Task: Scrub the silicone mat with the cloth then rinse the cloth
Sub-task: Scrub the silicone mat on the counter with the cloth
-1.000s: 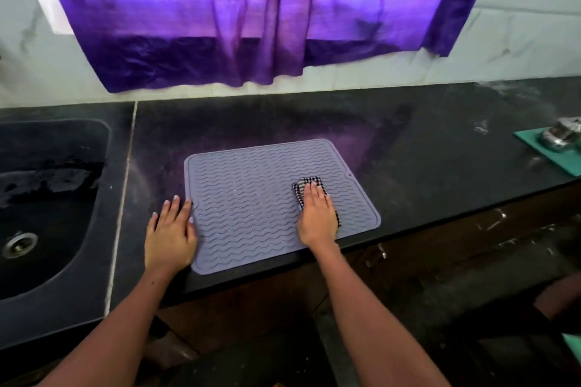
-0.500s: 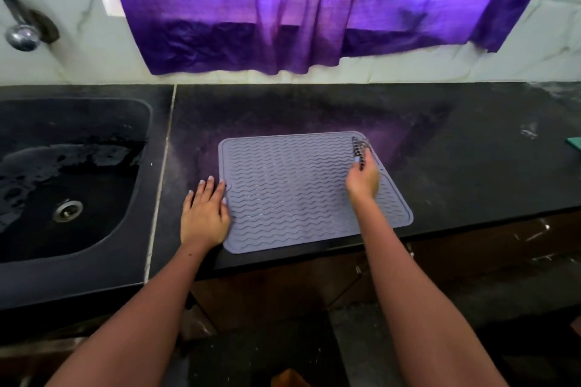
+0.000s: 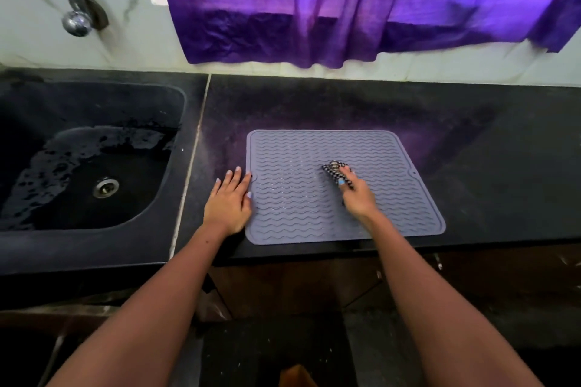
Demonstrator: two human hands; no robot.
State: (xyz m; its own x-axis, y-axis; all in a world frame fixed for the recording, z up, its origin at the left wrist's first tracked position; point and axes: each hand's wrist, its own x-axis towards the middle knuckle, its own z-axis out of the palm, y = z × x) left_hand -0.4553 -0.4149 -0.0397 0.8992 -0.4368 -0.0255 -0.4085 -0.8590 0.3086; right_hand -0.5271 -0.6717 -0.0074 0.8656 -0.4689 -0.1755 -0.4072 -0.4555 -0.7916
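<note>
Two hands are at work: the left hand (image 3: 229, 201) lies open and flat, pinning the silicone mat (image 3: 314, 217) at its edge, while the right hand (image 3: 356, 195) pinches the bunched checked cloth (image 3: 334, 170) against the mat's middle. Scrubbing looks underway; rinsing would mean carrying the cloth past the left hand to the sink (image 3: 88, 179).

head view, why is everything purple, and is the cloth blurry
Head view: daylight through the purple curtain tints the countertop behind the silicone mat; the cloth under the right hand is slightly smeared; wide-angle lens bows the edges.

Purple curtain (image 3: 361, 3) glows over black counter (image 3: 471, 141), perhaps backlit.
</note>
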